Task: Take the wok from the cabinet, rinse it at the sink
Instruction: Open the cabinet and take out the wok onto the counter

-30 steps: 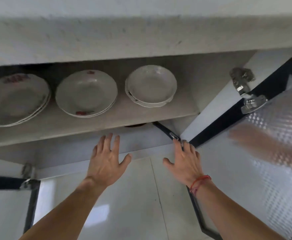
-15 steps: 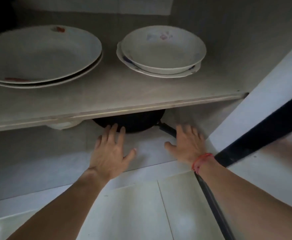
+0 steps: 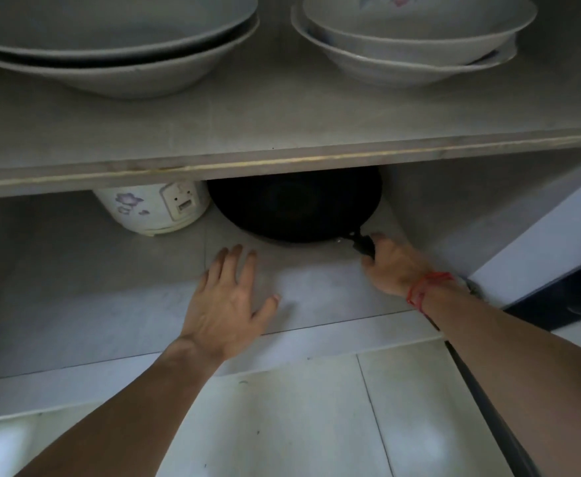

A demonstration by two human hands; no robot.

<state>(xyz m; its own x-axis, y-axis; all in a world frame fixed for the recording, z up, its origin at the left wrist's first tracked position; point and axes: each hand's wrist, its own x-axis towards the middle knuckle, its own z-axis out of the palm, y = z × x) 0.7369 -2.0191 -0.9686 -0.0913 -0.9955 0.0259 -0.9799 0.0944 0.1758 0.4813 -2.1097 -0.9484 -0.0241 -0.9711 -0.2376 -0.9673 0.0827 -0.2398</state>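
Head view: rice cooker just beside wok; shelf overhangs both.

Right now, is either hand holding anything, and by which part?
The right hand grips the wok by its black handle. The left hand holds nothing; its fingers are spread open over the lower shelf.
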